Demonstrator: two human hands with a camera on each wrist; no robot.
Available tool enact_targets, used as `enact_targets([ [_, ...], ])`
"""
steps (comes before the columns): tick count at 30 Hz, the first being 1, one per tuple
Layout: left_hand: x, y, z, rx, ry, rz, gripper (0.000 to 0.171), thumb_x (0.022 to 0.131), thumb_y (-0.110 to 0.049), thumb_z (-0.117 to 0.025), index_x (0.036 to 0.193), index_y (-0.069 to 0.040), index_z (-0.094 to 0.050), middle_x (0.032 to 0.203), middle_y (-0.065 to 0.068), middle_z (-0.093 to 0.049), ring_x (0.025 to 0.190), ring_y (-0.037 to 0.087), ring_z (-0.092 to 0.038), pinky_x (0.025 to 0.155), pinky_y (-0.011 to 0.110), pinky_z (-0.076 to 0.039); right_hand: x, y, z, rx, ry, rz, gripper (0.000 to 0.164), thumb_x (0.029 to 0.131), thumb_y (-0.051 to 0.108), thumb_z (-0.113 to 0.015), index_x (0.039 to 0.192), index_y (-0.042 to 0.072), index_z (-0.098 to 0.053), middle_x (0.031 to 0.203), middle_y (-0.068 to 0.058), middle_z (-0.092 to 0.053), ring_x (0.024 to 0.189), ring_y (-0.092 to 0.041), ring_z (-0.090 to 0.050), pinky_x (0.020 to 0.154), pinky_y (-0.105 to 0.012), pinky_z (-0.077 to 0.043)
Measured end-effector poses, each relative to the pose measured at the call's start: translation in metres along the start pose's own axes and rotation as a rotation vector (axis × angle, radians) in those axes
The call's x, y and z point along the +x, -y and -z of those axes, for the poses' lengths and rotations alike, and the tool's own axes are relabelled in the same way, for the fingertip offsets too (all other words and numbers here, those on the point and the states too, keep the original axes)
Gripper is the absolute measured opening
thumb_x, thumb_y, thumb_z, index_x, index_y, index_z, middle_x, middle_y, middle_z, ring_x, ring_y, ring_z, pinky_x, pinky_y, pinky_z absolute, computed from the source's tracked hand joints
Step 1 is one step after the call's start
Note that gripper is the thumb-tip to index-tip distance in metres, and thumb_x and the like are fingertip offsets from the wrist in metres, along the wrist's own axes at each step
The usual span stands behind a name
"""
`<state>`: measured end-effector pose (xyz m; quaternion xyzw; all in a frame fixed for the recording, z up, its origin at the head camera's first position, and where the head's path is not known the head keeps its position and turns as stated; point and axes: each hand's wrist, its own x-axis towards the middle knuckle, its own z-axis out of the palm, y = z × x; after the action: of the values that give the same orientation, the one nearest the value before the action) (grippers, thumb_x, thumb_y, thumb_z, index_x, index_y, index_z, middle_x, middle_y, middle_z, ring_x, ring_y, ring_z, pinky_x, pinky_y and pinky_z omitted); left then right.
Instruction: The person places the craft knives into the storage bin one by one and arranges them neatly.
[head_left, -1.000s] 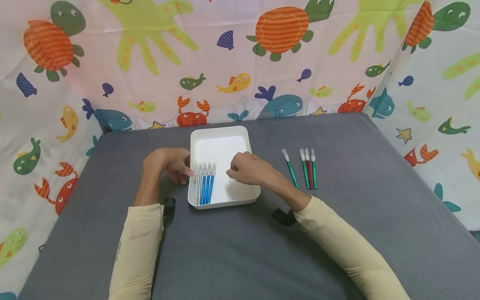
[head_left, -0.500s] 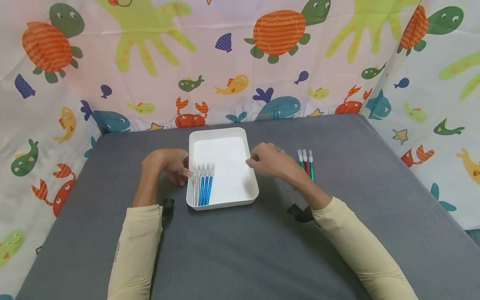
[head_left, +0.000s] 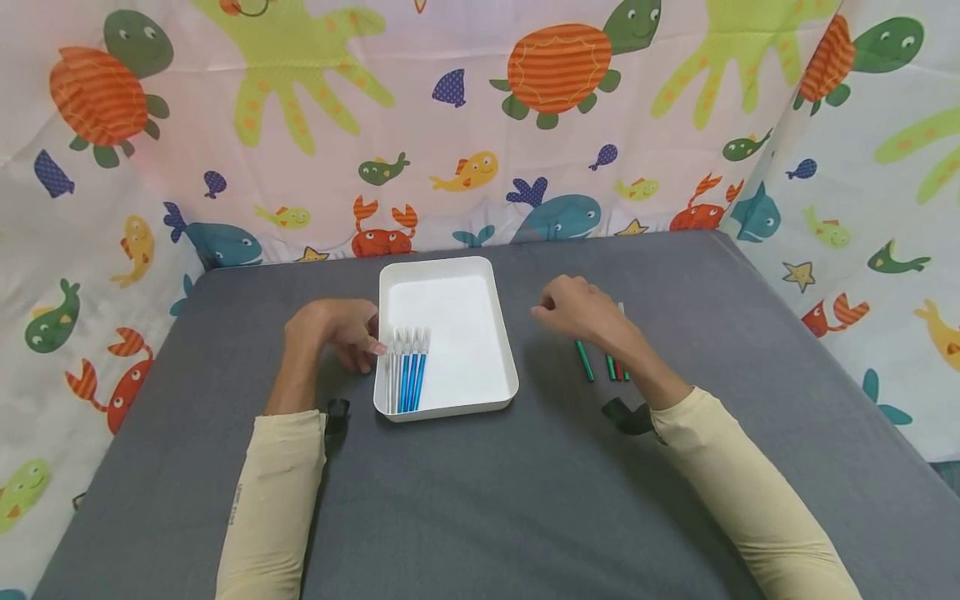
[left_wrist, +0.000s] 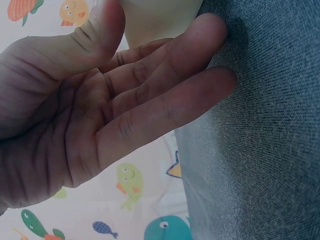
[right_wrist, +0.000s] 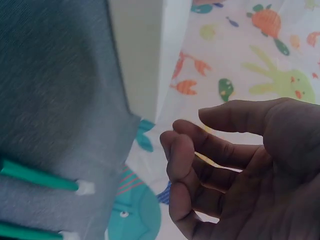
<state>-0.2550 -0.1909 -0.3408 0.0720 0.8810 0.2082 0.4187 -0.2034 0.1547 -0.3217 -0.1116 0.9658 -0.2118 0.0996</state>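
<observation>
A white rectangular tray (head_left: 468,333) lies on the grey table. Along its left side rest several slim pen-like sticks with clear caps, some silver (head_left: 393,379) and some blue (head_left: 412,379). My left hand (head_left: 337,329) is at the tray's left edge, thumb at the rim and fingers outside, fairly straight in the left wrist view. Right of the tray my right hand (head_left: 583,308) hovers, fingers loosely curled and holding nothing. Beneath and beyond it lie green sticks (head_left: 585,361) and a red stick (head_left: 618,371), partly hidden by the hand and forearm. Two green sticks (right_wrist: 40,176) show in the right wrist view.
Grey cloth (head_left: 480,508) covers the table. A curtain (head_left: 300,167) printed with sea animals hangs along its back and sides. Dark wrist cameras (head_left: 628,417) are strapped under both forearms.
My right hand has moved right, from above the tray to over the green and red sticks. The left hand stays at the tray's edge, and the tray's sticks lie as before.
</observation>
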Motion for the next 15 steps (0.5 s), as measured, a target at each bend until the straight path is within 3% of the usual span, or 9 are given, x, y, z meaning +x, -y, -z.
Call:
enact_targets([
  [2,0.000,0.000,0.000,-0.002,0.002,0.000,0.049,0.101,-0.024,-0.070,0.136,0.005,-0.052,0.115,0.019,-0.072,0.095,0.023,-0.077,0.096,0.041,-0.063,0.000,-0.005,0.000,-0.006,0.000,-0.014,0.044,0.101,0.020,-0.055,0.060,0.017,-0.041,0.058,0.006,-0.029,0.056,-0.012,-0.028,0.053,-0.028,-0.024],
  [4,0.000,0.000,0.000,-0.002,0.002,0.003,0.049,0.101,-0.024,-0.070,0.137,0.004,-0.052,0.115,0.019,-0.072,0.096,0.023,-0.077,0.096,0.041,-0.063,0.001,-0.010,-0.001,-0.012,-0.006,-0.022,0.043,0.098,0.018,-0.054,0.058,0.018,-0.038,0.057,0.007,-0.027,0.054,-0.010,-0.025,0.052,-0.027,-0.020],
  [9,0.001,0.002,0.000,0.006,0.001,0.009,0.049,0.100,-0.025,-0.071,0.136,0.004,-0.053,0.114,0.018,-0.073,0.096,0.023,-0.077,0.096,0.041,-0.063,0.001,-0.021,-0.002,-0.035,-0.001,-0.037,0.045,0.097,0.015,-0.054,0.056,0.018,-0.036,0.057,0.007,-0.024,0.054,-0.009,-0.020,0.051,-0.026,-0.017],
  [15,0.000,0.001,0.000,0.013,0.002,0.017,0.048,0.100,-0.026,-0.071,0.135,0.002,-0.053,0.112,0.017,-0.073,0.095,0.022,-0.077,0.098,0.041,-0.062,0.000,-0.035,-0.004,-0.095,0.021,-0.082,0.046,0.098,0.018,-0.060,0.056,0.017,-0.040,0.056,0.007,-0.027,0.053,-0.009,-0.024,0.051,-0.026,-0.021],
])
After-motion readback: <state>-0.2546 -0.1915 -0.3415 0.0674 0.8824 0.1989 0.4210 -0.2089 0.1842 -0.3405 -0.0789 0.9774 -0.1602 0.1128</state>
